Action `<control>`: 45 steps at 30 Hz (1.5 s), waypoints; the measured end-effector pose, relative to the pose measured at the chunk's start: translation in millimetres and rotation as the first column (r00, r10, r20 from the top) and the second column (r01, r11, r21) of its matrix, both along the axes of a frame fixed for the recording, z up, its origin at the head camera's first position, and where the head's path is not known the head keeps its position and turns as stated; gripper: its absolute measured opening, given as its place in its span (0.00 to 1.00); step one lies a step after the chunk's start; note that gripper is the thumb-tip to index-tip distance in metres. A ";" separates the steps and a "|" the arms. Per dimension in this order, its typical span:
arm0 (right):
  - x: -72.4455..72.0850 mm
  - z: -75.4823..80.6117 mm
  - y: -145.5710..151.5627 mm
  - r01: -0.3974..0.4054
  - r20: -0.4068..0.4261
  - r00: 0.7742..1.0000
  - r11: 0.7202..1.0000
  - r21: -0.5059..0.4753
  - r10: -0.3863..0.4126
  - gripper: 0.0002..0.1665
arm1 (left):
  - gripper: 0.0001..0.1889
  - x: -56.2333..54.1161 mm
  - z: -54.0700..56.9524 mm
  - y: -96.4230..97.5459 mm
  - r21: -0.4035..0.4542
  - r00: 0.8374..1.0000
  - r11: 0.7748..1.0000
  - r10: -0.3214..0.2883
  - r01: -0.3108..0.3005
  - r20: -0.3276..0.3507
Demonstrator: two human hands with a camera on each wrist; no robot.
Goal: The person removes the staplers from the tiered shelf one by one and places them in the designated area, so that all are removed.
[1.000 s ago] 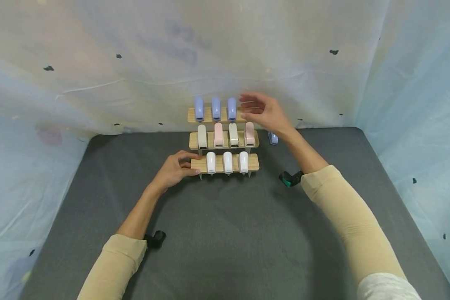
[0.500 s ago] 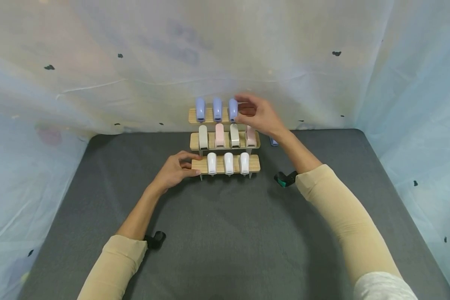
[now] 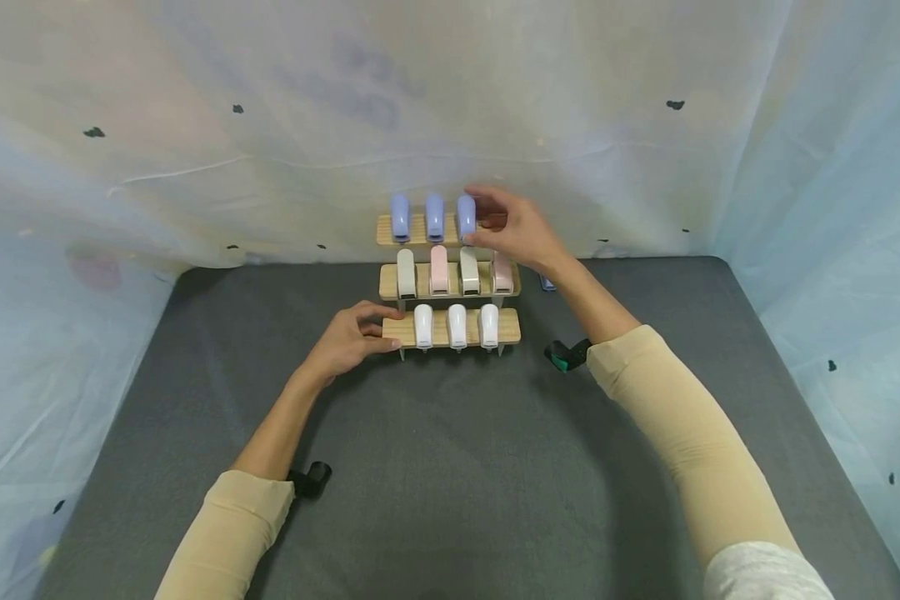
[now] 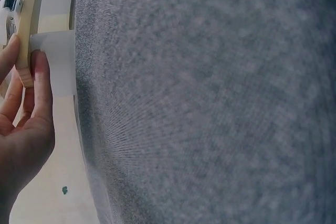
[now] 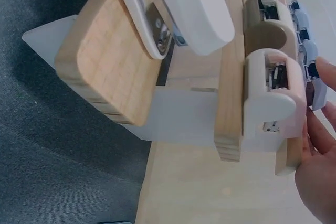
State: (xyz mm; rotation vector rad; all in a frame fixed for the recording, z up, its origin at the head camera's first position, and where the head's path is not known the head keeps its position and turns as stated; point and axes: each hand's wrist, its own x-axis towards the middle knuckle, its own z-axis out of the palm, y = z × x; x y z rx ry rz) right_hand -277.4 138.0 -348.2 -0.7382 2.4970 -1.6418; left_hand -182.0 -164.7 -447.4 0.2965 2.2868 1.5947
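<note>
Staplers stand in rows on a three-step wooden display rack (image 3: 510,327). On the top step are three blue staplers. My right hand (image 3: 521,229) pinches the rightmost blue stapler (image 3: 466,217), thumb at its near end and forefinger at its far end. In the right wrist view, those fingers reach the blue stapler (image 5: 318,92) beyond a pink stapler (image 5: 300,103). My left hand (image 3: 348,340) grips the left end of the lowest step, thumb in front and fingers behind; in the left wrist view the step's wooden edge (image 4: 32,3) runs between thumb and fingers.
White staplers (image 3: 457,327) fill part of the lowest step; grey (image 3: 406,273) and pink (image 3: 438,271) ones alternate on the middle. Another blue stapler (image 3: 547,283) lies on the dark table (image 3: 450,467), partly hidden by my right forearm. A pale curtain (image 3: 570,125) hangs behind.
My right hand has moved left, from beside the rightmost blue stapler onto it, and its thumb and forefinger have closed in. My left hand and the staplers have stayed put.
</note>
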 end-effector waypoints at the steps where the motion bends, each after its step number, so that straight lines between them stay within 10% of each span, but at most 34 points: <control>1: 0.1 -0.2 -0.2 0.003 -0.001 1.000 1.000 0.001 -0.003 0.41 | 0.23 0.4 0.2 0.2 -0.001 1.000 1.000 0.000 0.000 -0.001; 45: 4.7 3.3 51.9 0.040 -0.037 0.999 0.998 0.046 -0.039 0.37 | 0.23 -7.8 -5.3 7.3 -0.017 1.000 1.000 0.010 -0.010 -0.015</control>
